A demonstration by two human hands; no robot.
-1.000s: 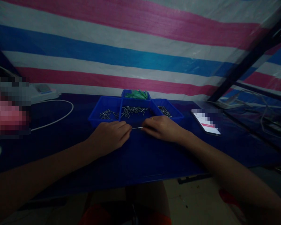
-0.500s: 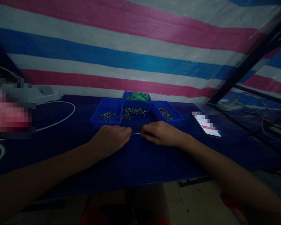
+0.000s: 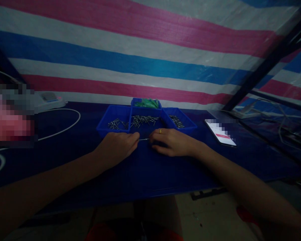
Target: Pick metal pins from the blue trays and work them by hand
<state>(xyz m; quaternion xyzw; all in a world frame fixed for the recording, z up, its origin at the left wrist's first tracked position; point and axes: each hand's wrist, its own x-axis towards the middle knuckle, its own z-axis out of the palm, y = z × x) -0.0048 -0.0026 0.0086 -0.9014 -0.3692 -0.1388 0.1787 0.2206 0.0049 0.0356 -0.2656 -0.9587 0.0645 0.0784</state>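
Note:
Between my two hands runs a thin silvery metal pin, held level just above the blue table. My left hand pinches its left end, thumb and fingers closed. At the other end, the closed fingertips of my right hand, which wears a ring, grip the pin; its tip is hidden in them. Just beyond my hands, loose metal pins lie in the left blue bin, in a middle pile, and in the right blue bin.
Behind the pile stands a blue bin with green pieces. A lit phone lies to the right. A white cable and a pale device are at the left. Striped sheeting hangs behind the table; its front edge is near me.
Both hands have shifted slightly away from me and to the left with the pin between them. My right hand has turned a little, and its ring shows more clearly.

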